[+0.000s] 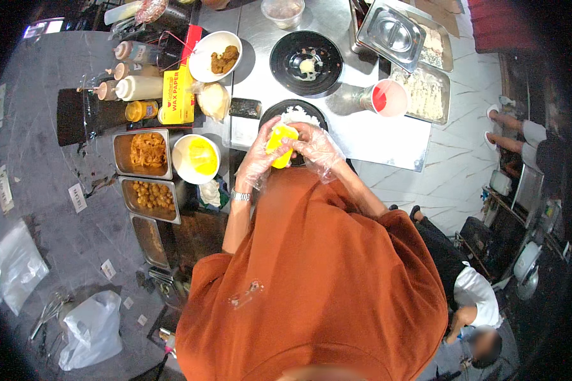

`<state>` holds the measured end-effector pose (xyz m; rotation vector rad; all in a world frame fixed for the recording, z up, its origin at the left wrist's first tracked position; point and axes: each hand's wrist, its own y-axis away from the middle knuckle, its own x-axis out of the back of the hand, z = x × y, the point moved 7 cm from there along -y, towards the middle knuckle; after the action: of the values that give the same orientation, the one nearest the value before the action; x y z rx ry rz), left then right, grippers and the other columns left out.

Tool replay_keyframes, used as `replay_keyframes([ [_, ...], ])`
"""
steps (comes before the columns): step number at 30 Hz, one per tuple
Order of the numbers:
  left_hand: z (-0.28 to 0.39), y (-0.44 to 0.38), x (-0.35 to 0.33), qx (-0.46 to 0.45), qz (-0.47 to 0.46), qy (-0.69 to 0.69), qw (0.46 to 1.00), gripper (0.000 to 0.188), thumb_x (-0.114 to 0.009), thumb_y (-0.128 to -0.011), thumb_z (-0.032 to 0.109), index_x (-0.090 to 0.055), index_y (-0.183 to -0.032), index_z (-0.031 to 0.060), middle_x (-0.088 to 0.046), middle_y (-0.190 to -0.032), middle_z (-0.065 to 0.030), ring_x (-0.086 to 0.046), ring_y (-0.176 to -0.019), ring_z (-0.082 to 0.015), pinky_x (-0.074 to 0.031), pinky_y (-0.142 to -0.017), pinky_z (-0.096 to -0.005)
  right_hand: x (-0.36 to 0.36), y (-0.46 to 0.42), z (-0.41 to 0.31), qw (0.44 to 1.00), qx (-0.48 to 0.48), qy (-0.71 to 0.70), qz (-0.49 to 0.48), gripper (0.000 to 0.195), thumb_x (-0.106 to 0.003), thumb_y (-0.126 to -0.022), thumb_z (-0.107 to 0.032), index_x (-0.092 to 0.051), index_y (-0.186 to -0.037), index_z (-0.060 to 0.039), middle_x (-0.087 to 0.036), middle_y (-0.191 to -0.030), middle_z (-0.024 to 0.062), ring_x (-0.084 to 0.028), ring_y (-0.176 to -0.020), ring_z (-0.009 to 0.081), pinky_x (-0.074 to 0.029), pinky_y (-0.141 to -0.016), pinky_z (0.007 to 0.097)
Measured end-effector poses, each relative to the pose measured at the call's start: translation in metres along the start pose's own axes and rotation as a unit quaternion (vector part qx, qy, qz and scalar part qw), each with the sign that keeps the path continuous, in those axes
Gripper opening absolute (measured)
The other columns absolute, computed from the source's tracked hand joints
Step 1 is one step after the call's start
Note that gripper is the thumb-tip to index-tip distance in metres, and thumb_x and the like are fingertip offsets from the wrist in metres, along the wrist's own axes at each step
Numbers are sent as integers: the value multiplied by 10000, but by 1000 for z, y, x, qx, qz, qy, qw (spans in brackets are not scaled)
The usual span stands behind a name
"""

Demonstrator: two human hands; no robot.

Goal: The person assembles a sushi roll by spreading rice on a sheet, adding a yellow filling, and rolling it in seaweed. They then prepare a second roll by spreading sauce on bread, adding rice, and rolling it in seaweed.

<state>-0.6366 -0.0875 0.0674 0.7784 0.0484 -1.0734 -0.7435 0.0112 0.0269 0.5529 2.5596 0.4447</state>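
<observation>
Both my hands wear clear plastic gloves and meet over a black bowl (pixel 320 114) of white rice (pixel 298 114). Between them is a small bright yellow rounded piece, seemingly a plastic mould (pixel 282 143). My left hand (pixel 260 155) grips its left side, thumb across its face. My right hand (pixel 317 145) holds it from the right with bent fingers; what lies under the fingers is hidden. Left of the bowl lies a dark wrapped packet (pixel 245 108). Beyond the bowl stands a black plate (pixel 282 59) with pale scraps on it.
Left are a white bowl (pixel 177 164) with yellow contents, metal pans (pixel 168 143) of food, a wax paper box (pixel 174 112) and squeeze bottles (pixel 140 88). A cup (pixel 386 100) and steel trays (pixel 444 102) stand right. Another person (pixel 476 295) is at the lower right.
</observation>
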Motion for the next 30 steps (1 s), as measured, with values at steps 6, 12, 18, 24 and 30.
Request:
replay_keyframes([
  [6,-20,-14,17,-29,-24,-175,984,688,-875,-891,147,-508,-1465,51,-677,-1256,-69,-662,-1116,-157,-545,-996,-316,10,-6,-1,993,23,-36,-110,483,-775,-953,-68,-590,-1391,15,-712,-1240,107,-684,-1117,180,-569,-975,348],
  [12,-55,-16,26,72,-60,-210,973,450,-850,-890,138,-673,-1291,38,-746,-1111,-37,-693,-999,-122,-570,-927,-299,21,-5,-22,978,-1,188,-86,411,-764,-941,-87,-649,-1324,12,-724,-1202,135,-702,-1059,223,-572,-954,391],
  [18,-56,-6,43,43,78,-97,991,411,-828,-845,48,-663,-1222,35,-758,-1056,-50,-716,-962,-181,-572,-861,-327,11,-8,5,699,176,691,-49,673,-787,-799,-135,-590,-1430,-9,-558,-1463,260,-530,-1358,442,-444,-1161,474],
  [24,-12,8,39,-141,183,-332,915,373,-803,-873,42,-572,-1166,49,-673,-1028,-17,-649,-977,-163,-546,-869,-317,3,-2,17,608,276,742,-63,568,-619,-864,-45,-554,-1422,41,-560,-1443,273,-566,-1320,425,-508,-1104,471],
  [30,-26,0,54,-132,74,-156,976,355,-840,-904,85,-609,-1171,43,-677,-1045,-11,-645,-995,-113,-547,-881,-285,5,-2,22,645,250,710,-130,436,-624,-831,-17,-644,-1263,43,-648,-1221,207,-629,-1194,378,-568,-1001,452],
])
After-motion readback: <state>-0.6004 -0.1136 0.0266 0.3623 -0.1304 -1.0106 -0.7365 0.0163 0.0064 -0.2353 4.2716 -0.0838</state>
